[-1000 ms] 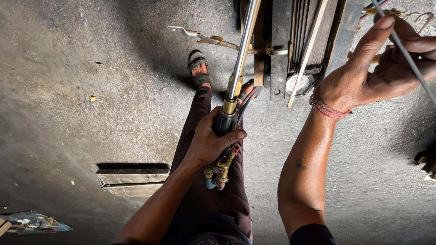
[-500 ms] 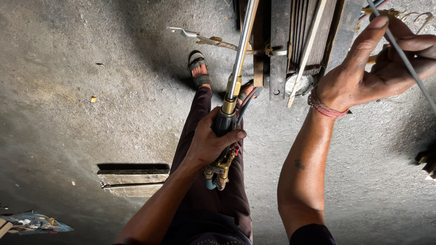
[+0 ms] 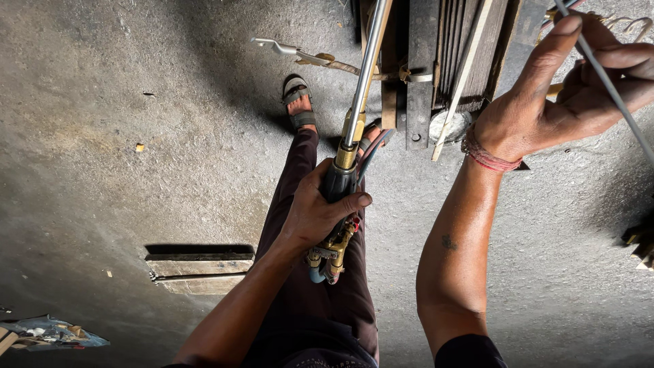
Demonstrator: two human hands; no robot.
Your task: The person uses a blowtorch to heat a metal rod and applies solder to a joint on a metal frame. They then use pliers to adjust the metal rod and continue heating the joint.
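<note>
My left hand (image 3: 320, 215) grips the dark handle of a gas torch (image 3: 354, 116), whose long silver tube points away from me toward a dark metal frame (image 3: 456, 51) on the floor. Brass valves and hoses hang below that fist. My right hand (image 3: 565, 88), with a red thread band on the wrist, is raised at the upper right and pinches a thin grey metal rod (image 3: 613, 88) that slants down to the right. My legs in dark trousers and a sandalled foot (image 3: 300, 102) are below the torch.
The ground is rough grey concrete. A flat wooden block with a metal strip (image 3: 201, 267) lies at the lower left. A metal tool with a brass part (image 3: 306, 54) lies beyond the foot. Scrap items (image 3: 48, 332) sit at the bottom left edge, dark pieces (image 3: 640, 242) at the right edge.
My right hand has shifted slightly up and to the right with the rod. The left hand and torch stay nearly still.
</note>
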